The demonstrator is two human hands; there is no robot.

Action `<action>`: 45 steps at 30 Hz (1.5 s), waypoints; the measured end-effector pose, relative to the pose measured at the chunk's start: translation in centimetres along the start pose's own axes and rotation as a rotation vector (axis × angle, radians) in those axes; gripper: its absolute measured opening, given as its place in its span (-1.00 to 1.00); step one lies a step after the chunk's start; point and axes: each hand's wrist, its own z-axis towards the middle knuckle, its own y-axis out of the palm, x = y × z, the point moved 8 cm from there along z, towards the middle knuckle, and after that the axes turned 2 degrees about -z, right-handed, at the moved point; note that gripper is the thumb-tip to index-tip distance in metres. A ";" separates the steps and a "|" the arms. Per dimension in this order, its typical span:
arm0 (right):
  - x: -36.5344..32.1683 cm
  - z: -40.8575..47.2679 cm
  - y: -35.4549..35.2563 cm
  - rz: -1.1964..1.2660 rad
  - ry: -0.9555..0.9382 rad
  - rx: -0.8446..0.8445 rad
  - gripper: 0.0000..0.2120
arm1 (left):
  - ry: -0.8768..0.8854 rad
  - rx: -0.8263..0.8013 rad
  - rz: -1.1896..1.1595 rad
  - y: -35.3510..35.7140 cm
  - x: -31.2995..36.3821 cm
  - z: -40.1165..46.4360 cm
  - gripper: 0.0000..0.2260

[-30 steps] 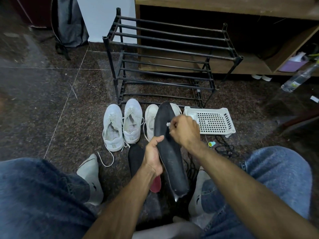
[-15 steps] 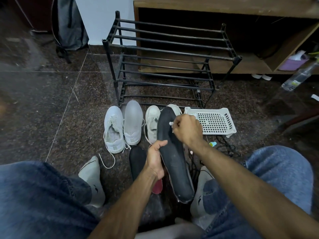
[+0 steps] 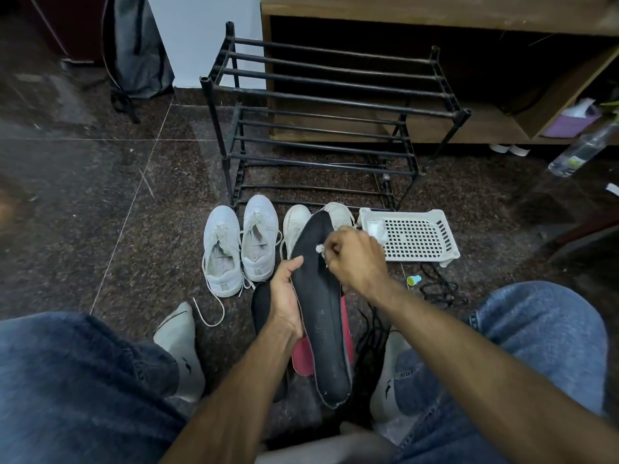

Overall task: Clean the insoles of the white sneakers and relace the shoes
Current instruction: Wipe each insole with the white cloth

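Dark speckled stone floor (image 3: 100, 229) lies under denim-clad knees. Nearest, the left hand (image 3: 284, 296) grips a long black foam insole (image 3: 321, 316) by its edge, raised over the floor. The right hand (image 3: 355, 256) pinches a small white cotton wad (image 3: 320, 248) against its toe end. Beyond stand two pairs of white lace-up sneakers (image 3: 222, 252), then a black metal shoe rack (image 3: 328, 105).

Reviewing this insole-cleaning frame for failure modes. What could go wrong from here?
1. The left hand grips the black insole only at one edge; pressure from the right hand and its small white wad could bend or twist it.
2. A white lace trails loose on the floor by the left foot and could snag.
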 end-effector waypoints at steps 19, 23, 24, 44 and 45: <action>0.4 0.4 -0.8 0.242 -0.041 0.130 -0.89 | -0.039 -0.087 0.129 0.0 -0.6 0.6 -0.54; -0.3 -1.8 0.0 0.264 -0.197 0.090 -0.90 | -0.031 -0.096 0.162 0.0 -0.7 0.7 -0.51; 0.2 -1.3 -0.2 0.268 -0.175 0.123 -0.90 | -0.037 -0.104 0.172 0.1 -0.9 0.7 -0.52; -1.1 -0.1 -2.0 0.233 -0.295 0.099 -0.88 | -0.058 -0.143 0.260 -0.2 -1.3 1.0 -0.56; -1.8 -1.0 -1.8 0.207 -0.363 0.071 -0.86 | -0.061 -0.133 0.271 -0.3 -1.4 1.1 -0.55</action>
